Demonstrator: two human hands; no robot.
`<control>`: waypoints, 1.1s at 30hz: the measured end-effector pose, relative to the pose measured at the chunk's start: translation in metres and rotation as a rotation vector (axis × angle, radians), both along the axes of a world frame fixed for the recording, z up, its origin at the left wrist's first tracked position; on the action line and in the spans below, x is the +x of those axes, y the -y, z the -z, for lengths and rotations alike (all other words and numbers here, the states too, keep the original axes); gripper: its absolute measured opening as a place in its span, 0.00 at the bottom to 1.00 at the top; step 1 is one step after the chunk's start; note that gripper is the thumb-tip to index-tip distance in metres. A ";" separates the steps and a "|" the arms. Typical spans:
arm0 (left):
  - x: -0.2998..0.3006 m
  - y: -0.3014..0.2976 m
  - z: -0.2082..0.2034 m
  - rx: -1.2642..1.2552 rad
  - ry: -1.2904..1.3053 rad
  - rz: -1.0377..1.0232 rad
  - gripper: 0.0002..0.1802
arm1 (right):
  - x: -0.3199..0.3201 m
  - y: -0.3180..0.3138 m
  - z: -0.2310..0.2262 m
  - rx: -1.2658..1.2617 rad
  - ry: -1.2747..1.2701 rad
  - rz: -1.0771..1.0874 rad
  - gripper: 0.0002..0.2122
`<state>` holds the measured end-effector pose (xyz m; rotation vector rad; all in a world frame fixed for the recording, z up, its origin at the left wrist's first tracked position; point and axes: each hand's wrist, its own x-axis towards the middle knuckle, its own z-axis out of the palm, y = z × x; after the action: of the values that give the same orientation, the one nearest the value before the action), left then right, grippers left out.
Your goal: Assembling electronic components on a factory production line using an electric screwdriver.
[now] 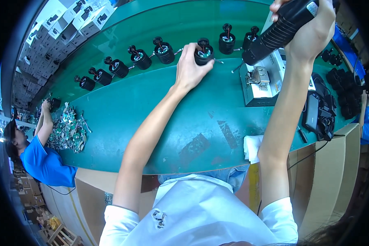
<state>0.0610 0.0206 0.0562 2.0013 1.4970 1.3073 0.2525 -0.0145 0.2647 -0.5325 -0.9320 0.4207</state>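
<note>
My left hand [191, 69] has its fingers and thumb wrapped round a black cylindrical housing [203, 58], which stands on the green bench with a small circuit board and wires in its open top. In my right hand [313, 39] is a black electric screwdriver [270, 40] with a ribbed body. It slants down to the left, and its thin bit points at the bench, apart from the housing. Below the screwdriver stands a screw feeder [261, 78], a box with a metal mechanism on its front.
Similar housings [140, 59] line the far side of the green bench [168, 123]. Loose circuit boards [67, 131] lie heaped at the left, near a person in blue [45, 160]. A white cloth [253, 147], a screwdriver [302, 135] and a black bag [324, 108] are at the right.
</note>
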 end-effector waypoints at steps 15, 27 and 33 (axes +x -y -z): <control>-0.025 0.016 0.036 -0.034 0.002 0.468 0.29 | -0.042 -0.047 0.059 0.036 0.316 0.245 0.18; -0.039 0.010 0.051 -0.063 0.054 0.492 0.28 | -0.070 -0.060 0.075 -0.050 0.231 0.218 0.18; -0.049 0.008 0.060 -0.016 0.004 0.479 0.31 | -0.074 -0.066 0.080 -0.041 0.242 0.239 0.19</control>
<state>0.0121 0.0129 -0.0036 2.1623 0.9322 1.0882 0.1783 0.0511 0.1849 -0.7349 -1.0782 0.1610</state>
